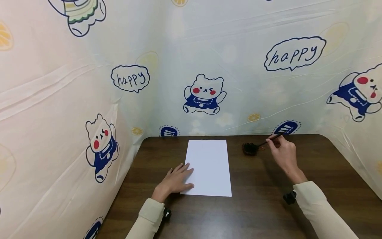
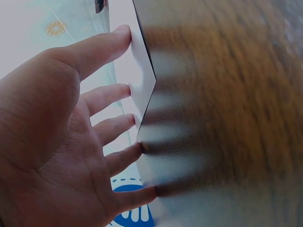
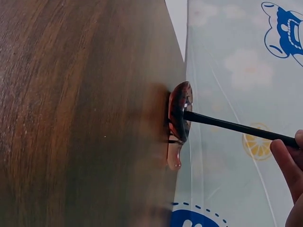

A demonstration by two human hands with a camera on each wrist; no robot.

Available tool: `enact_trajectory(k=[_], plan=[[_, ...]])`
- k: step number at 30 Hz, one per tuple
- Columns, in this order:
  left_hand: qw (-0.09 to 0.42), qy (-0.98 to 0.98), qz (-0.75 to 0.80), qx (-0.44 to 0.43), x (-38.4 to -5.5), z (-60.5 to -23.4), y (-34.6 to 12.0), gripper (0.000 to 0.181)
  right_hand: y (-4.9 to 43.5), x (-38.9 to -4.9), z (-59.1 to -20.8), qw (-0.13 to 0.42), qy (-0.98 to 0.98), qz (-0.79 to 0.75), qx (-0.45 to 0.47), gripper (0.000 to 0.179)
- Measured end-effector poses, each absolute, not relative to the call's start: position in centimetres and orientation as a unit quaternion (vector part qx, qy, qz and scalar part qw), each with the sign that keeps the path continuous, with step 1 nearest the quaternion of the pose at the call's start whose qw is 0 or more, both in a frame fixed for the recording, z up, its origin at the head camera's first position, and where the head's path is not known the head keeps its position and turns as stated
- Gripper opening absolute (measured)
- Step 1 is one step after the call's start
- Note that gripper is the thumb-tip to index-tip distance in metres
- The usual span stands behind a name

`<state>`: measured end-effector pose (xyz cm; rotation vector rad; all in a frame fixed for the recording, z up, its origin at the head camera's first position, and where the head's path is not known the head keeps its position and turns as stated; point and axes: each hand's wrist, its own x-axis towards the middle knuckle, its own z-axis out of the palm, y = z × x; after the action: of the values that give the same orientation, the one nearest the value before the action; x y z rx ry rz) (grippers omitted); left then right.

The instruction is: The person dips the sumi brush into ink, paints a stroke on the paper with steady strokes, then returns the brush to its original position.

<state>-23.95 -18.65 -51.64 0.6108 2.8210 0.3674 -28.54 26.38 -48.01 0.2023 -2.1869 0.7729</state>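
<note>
A blank white sheet of paper lies on the dark wooden table. My left hand rests at its lower left edge with fingers straight and spread; in the left wrist view the thumb and some fingertips touch the sheet. Between its thumb and fingers my right hand pinches the upper part of a thin black brush. The brush slants down to a small, shiny, dark reddish ink dish right of the paper. Its tip is hidden inside the dish in the right wrist view.
The wooden table has its far edge against a pale printed curtain, which also hangs along both sides. A dark wrist camera sits on the right wrist, another on the left.
</note>
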Motion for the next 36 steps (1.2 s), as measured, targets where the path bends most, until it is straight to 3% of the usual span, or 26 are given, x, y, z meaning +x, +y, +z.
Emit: enact_trajectory(k=[10, 25, 36], plan=[[0.125, 0.963, 0.125, 0.203, -23.9, -51.6, -18.5, 0.072, 26.5, -28.3, -48.1, 0.382, -0.868, 0.308, 0.076, 0.012], [0.120, 0.961, 0.129, 0.212, -23.8, -51.3, -18.6, 0.072, 27.2, -27.7, -47.3, 0.439, -0.833, 0.321, 0.097, 0.011], [0.125, 0.962, 0.128, 0.206, -23.9, -51.7, -18.6, 0.072, 28.1, -27.1, -48.4, 0.441, -0.835, 0.320, 0.072, 0.012]])
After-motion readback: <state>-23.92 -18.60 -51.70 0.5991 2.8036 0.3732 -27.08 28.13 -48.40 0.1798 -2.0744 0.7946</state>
